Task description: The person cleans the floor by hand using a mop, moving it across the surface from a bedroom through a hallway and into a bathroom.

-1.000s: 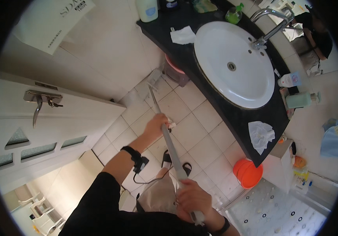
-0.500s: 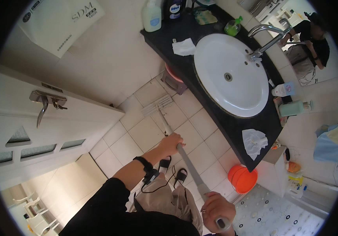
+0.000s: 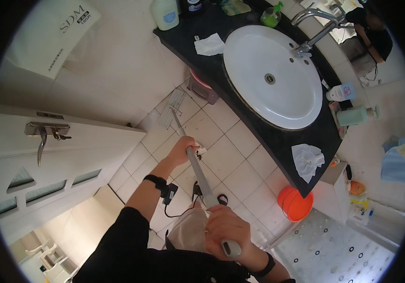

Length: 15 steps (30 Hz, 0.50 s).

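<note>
Bathroom floor (image 3: pixel 221 141) of pale tiles fills my view, with a black counter (image 3: pixel 278 141) and white basin (image 3: pixel 270 75) to the right and a white door (image 3: pixel 47 160) to the left. I judge the mopping is mid-stroke: the flat mop head (image 3: pixel 171 107) lies on tiles near the counter's foot, so next I'd need steady downward pressure. My left hand (image 3: pixel 183 150), arm extended, is wrapped around the mop handle (image 3: pixel 200 172) midway; my right hand (image 3: pixel 226 231) clenches its upper end close to my body.
</note>
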Each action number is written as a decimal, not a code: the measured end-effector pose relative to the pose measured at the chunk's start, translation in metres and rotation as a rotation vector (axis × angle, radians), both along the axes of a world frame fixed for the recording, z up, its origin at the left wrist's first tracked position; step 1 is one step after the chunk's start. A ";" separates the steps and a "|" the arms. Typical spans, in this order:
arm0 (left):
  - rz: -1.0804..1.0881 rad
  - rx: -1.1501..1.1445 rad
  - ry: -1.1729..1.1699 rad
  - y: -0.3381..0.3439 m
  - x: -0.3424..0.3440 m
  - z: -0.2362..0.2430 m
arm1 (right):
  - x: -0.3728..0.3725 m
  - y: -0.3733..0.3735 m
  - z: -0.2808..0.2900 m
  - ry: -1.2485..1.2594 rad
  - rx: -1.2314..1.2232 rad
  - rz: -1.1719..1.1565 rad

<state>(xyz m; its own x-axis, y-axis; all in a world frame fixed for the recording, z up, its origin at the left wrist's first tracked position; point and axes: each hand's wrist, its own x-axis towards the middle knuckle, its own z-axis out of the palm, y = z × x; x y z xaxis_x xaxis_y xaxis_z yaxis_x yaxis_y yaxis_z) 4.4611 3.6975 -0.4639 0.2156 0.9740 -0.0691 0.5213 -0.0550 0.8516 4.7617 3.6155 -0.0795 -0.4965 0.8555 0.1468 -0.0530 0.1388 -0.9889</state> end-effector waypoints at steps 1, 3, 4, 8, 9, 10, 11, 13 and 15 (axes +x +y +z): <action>-0.069 -0.054 0.029 0.004 -0.007 0.002 | -0.001 -0.009 0.003 -0.010 -0.022 -0.036; -0.317 -0.091 0.085 0.009 -0.008 0.006 | -0.002 -0.026 0.012 -0.029 -0.073 -0.110; -0.396 -0.102 0.106 0.009 -0.009 0.007 | 0.002 -0.033 0.020 0.022 -0.141 -0.227; -0.371 -0.161 0.168 -0.026 0.031 0.016 | 0.022 -0.042 0.053 0.094 -0.272 -0.490; -0.355 -0.157 0.184 -0.031 0.040 0.028 | 0.027 -0.041 0.060 0.099 -0.292 -0.548; -0.343 -0.153 0.198 -0.035 0.049 0.042 | 0.035 -0.037 0.073 0.090 -0.226 -0.388; -0.325 -0.165 0.162 -0.037 0.059 0.069 | 0.044 -0.031 0.083 0.054 -0.195 -0.319; -0.297 -0.176 0.143 -0.026 0.062 0.104 | 0.058 -0.015 0.105 0.013 -0.137 -0.152; -0.177 -0.092 0.109 -0.019 0.064 0.102 | 0.057 -0.003 0.087 0.063 -0.111 -0.131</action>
